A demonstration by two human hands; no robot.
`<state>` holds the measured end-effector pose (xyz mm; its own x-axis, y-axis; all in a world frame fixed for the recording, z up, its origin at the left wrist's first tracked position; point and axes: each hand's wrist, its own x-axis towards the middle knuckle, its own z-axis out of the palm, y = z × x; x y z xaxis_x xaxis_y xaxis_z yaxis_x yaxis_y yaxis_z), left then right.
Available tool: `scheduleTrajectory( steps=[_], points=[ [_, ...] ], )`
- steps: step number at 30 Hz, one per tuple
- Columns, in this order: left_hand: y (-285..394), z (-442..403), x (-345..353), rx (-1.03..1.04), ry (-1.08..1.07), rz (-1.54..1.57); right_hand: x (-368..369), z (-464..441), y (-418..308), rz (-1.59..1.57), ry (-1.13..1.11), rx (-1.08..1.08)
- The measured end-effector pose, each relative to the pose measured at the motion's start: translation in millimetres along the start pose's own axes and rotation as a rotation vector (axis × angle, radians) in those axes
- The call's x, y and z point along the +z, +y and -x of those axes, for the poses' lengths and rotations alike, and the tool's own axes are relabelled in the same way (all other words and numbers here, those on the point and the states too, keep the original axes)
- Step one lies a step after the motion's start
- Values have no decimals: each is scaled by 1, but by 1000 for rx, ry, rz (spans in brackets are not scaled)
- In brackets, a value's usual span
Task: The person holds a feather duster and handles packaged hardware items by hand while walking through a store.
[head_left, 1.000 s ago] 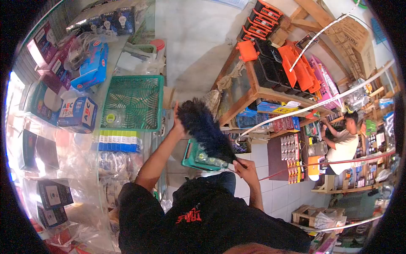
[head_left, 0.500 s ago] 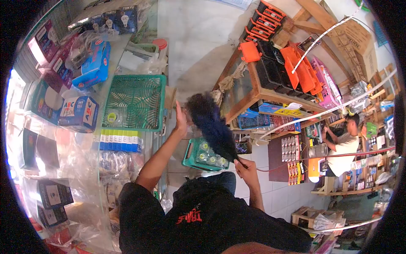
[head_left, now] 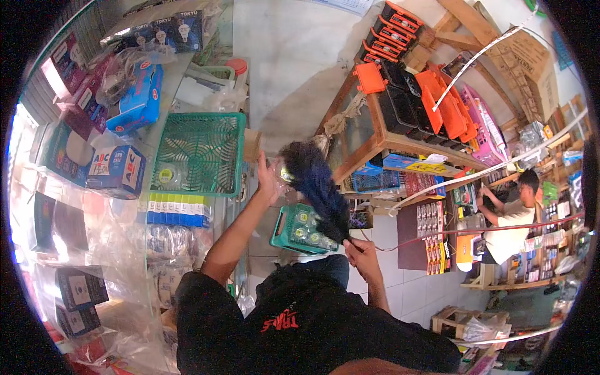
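Note:
My right hand [head_left: 364,256] is closed round the handle end of a dark feather duster [head_left: 315,184]. My left hand [head_left: 269,180] holds a clear plastic container [head_left: 285,174] with a yellow-green label, and the duster's feathers lie right beside or against it. Below the duster, a small green basket [head_left: 280,234] holds several similar clear containers with labels. To the left of my left hand, a larger green plastic basket [head_left: 239,153] sits on the glass counter with one clear container [head_left: 167,175] in its corner.
Boxes, including an ABC battery box [head_left: 117,170], and plastic bags crowd the glass counter at left. A wooden-framed cabinet [head_left: 375,125] carrying black and orange toolboxes [head_left: 400,103] stands at right. White cables cross the right side. Another person [head_left: 509,219] is by the far shelves.
The duster has shifted slightly, and the labelled container in my left hand now shows beside the feathers. My left hand's fingers look more curled round it.

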<state>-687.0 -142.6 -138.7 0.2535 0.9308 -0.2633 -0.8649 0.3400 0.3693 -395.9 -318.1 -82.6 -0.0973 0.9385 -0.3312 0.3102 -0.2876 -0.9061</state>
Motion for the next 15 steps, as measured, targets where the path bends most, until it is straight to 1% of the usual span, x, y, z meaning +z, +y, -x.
scheduleTrajectory(
  steps=[1,3,4,6,7,10,13,14,15],
  points=[
    [0,-4,-7,-18,-21,70,0,0,-1,-33,-16,13],
    [2,-6,-9,-59,-64,205,0,-4,4,-8,11,-52],
    [0,-10,-7,52,-31,10,-1,-6,7,4,25,-83],
    [5,0,1,-36,-6,-86,-3,-7,18,-31,-9,-44],
    [4,-1,3,-11,-22,-139,-5,-7,21,-46,-28,-28],
    [1,-1,4,23,-4,-154,-1,-7,19,-104,5,-23],
    [-2,-7,-11,-111,-132,-6,-1,-2,3,-122,-61,37],
    [2,9,1,-237,-291,39,-3,-1,-5,-96,-72,31],
    [1,6,-3,-298,-291,52,-5,-1,-15,-70,-83,27]
  ],
)
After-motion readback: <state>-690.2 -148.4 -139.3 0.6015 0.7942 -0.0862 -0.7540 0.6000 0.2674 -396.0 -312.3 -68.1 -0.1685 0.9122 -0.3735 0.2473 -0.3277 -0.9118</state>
